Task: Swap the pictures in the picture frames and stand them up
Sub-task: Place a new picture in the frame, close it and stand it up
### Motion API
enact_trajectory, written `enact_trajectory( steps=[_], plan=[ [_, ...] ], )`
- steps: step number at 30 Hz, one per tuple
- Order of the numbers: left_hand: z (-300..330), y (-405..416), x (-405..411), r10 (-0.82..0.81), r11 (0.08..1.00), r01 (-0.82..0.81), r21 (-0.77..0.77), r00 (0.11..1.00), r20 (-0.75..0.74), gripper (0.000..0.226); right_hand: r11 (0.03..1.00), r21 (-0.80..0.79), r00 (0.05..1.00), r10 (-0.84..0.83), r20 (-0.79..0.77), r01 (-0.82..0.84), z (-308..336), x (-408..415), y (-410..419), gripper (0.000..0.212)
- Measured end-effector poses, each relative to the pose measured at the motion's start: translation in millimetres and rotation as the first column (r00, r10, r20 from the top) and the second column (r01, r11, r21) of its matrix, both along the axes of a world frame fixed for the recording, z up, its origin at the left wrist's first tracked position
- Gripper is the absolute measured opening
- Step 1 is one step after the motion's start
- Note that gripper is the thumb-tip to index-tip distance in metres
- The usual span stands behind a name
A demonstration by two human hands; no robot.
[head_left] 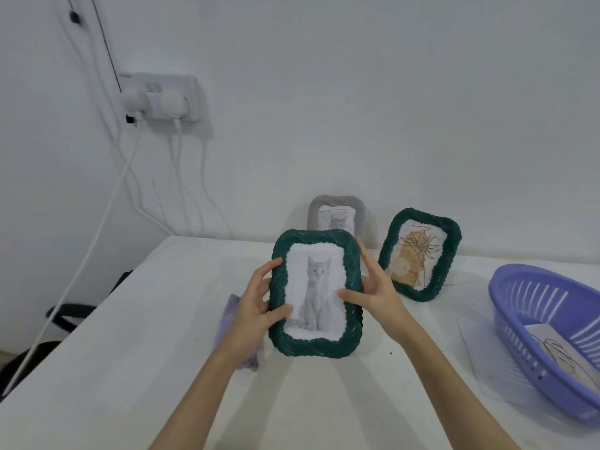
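Note:
I hold a dark green woven picture frame [281, 342] upright above the table, facing me, with a grey kitten picture [316, 292] in it. My left hand [256, 300] grips its left edge, thumb on the front. My right hand [376, 289] grips its right edge, thumb across the picture's right side. A second green frame [453, 235] with an orange flower drawing stands tilted at the back right. A grey frame [316, 209] with a cat picture stands by the wall, partly hidden behind the held frame.
A purple plastic basket [506, 303] with pictures in it sits at the right on the white table [130, 368]. A purple cloth [229, 319] lies under my left wrist. A wall socket [162, 99] with plugs and hanging cables is at the upper left.

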State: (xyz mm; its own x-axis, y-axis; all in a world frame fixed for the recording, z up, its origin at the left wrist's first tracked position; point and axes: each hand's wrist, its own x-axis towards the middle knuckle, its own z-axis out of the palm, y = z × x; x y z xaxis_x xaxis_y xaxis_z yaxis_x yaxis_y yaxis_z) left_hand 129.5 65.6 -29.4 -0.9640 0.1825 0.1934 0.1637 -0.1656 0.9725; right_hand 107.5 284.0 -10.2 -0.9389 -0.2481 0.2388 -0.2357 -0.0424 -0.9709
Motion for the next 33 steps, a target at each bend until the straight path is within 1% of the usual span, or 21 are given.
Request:
enact_trajectory(
  steps=[3,5,8,10,14,21,24,29,33],
  plan=[
    [4.0,-16.1,-12.0,0.033,0.999,-0.034,-0.022,0.999,-0.021,0.072,0.999,-0.012,0.998,0.043,-0.054,-0.044,3.0,-14.7,-14.3,0.095],
    [6.3,-31.2,-22.3,0.037,0.998,-0.038,-0.053,0.999,-0.025,0.080,0.997,0.008,0.995,0.076,-0.068,-0.076,2.9,-27.5,-25.9,0.093],
    [9.2,-56.2,-39.7,0.027,0.988,-0.028,-0.150,1.000,-0.006,0.098,0.996,0.011,0.994,0.091,-0.056,-0.090,-1.9,-53.8,-44.3,0.091],
    [10.3,-70.1,-53.2,0.054,0.981,-0.053,-0.185,0.999,0.002,0.102,0.994,0.016,0.993,0.106,-0.055,-0.105,-5.6,-73.4,-58.8,0.092],
    [6.2,-91.7,-84.8,0.162,0.969,-0.163,-0.187,0.987,-0.016,0.099,0.992,0.000,0.991,0.125,-0.045,-0.125,-9.4,-117.5,-90.8,0.093],
    [-11.1,-119.5,-136.2,0.337,0.918,-0.337,-0.211,0.941,-0.041,0.098,0.987,-0.005,0.986,0.163,-0.040,-0.163,-22.2,-183.7,-134.2,0.091],
    [-22.0,-123.9,-151.8,0.392,0.894,-0.396,-0.210,0.918,-0.060,0.095,0.986,-0.005,0.985,0.167,-0.034,-0.167,-30.0,-202.2,-144.2,0.092],
    [-43.4,-123.4,-161.6,0.478,0.848,-0.481,-0.222,0.875,-0.070,0.097,0.983,-0.010,0.983,0.185,-0.021,-0.185,-44.6,-222.5,-153.2,0.091],
    [-52.0,-114.0,-158.7,0.506,0.830,-0.511,-0.226,0.859,-0.083,0.096,0.979,-0.018,0.979,0.201,-0.023,-0.201,-52.8,-229.3,-148.6,0.091]
  ],
)
